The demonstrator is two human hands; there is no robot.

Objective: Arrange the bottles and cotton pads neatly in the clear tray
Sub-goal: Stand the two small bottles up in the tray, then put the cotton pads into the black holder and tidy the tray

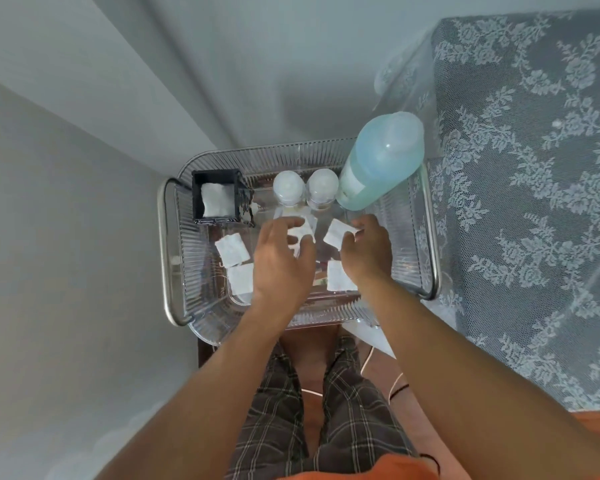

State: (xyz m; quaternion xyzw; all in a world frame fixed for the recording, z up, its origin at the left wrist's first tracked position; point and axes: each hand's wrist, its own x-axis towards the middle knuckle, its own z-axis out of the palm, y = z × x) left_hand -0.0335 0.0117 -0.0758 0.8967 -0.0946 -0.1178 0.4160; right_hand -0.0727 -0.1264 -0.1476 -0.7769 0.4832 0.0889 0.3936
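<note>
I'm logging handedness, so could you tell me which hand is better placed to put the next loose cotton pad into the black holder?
Probably the left hand: it pinches a pad and sits nearer the black holder.

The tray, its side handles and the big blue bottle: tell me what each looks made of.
Tray: clear rigid plastic or acrylic by the look, with ribbed see-through walls and a glossy shine; glass cannot be ruled out.
Side handles: probably metal, in a brushed silver finish on thin bent bars.
Big blue bottle: translucent plastic, with pale blue liquid showing through its matte wall.
</note>
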